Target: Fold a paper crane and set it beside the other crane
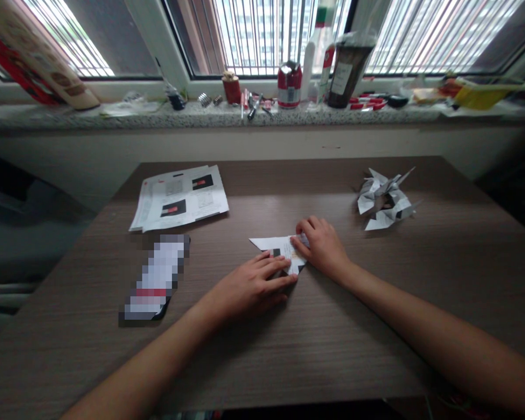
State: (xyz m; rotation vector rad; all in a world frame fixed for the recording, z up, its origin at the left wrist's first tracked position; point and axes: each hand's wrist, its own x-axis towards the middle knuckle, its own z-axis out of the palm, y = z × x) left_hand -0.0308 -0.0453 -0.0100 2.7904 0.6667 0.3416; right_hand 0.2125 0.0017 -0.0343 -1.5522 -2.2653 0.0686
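A small piece of folded printed paper (274, 243) lies on the table between my hands, a pointed corner sticking out to the left. My left hand (254, 284) rests flat over its near left part, fingers stretched out and slightly apart. At the paper's right end, my right hand (322, 245) has its fingers curled and its thumb pressed on the top, gripping the edge. The fingers hide part of the paper's right and lower sides.
A stack of printed sheets (181, 201) lies at the back left of the brown table (262, 361). Nearer is a phone (157, 274) with a blurred screen. Folded paper pieces (385, 198) stand joined at the back right. The windowsill (227, 119) holds a can (289, 86), bottles and small items.
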